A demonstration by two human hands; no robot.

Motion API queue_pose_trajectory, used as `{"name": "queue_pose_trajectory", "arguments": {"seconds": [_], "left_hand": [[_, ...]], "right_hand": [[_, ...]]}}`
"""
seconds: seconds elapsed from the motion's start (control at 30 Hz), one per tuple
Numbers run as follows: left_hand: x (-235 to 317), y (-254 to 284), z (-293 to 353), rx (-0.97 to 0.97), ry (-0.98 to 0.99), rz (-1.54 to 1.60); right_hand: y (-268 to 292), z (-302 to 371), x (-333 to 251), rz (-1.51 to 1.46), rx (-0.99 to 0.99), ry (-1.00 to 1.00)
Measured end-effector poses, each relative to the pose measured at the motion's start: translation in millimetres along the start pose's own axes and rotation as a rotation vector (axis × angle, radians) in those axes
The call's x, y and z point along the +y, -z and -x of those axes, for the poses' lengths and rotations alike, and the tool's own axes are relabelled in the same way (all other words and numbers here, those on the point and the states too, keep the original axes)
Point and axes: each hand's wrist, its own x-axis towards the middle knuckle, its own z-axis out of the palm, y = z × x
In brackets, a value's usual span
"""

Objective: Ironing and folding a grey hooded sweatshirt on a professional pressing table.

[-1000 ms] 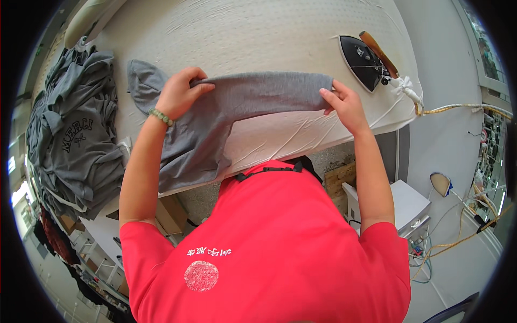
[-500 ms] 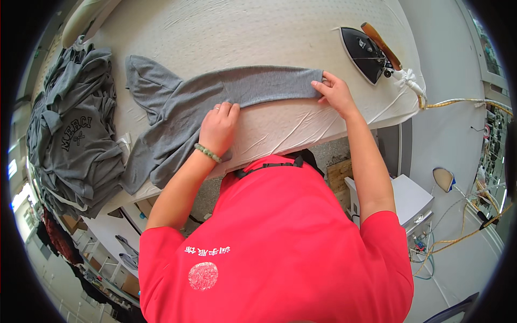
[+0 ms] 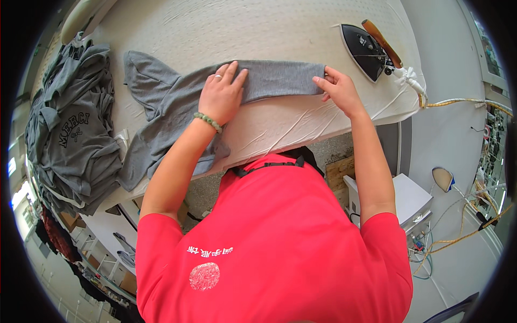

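Note:
A grey knit garment [image 3: 156, 107] lies on the pale padded pressing table [image 3: 258, 32], with one long sleeve [image 3: 285, 78] stretched out to the right. My left hand [image 3: 222, 94] rests flat on the upper part of that sleeve, fingers spread. At the sleeve's right end, my right hand [image 3: 342, 91] pinches the cuff between thumb and fingers. Beyond the right hand an iron [image 3: 369, 53] with a wooden handle lies on its side, its dark soleplate showing.
A heap of grey garments [image 3: 75, 129] hangs over the table's left end. A cord [image 3: 458, 101] runs off right from the iron. Right of my body stand a white cabinet [image 3: 412, 202] and a second, small iron-shaped piece [image 3: 443, 179] with cables below.
My left hand has moved up from the sleeve's near edge onto its top, and its fingers have spread. The sleeve has shifted slightly away from me. My right hand stays at the cuff.

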Motion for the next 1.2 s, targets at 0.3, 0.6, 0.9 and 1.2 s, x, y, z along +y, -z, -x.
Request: {"name": "queue_pose_trajectory", "arguments": {"seconds": [0.3, 0.6, 0.9, 1.2], "left_hand": [[84, -63, -64, -0.059, -0.14, 0.141], [12, -28, 8, 0.158, 0.19, 0.113], [71, -5, 61, 0.041, -0.009, 0.125], [70, -13, 49, 0.045, 0.073, 0.184]], "right_hand": [[-34, 2, 0, 0.671, 0.385, 0.26], [-57, 15, 42, 0.95, 0.464, 0.61], [-107, 40, 21, 0.879, 0.084, 0.91], [-105, 27, 14, 0.862, 0.072, 0.806]]}}
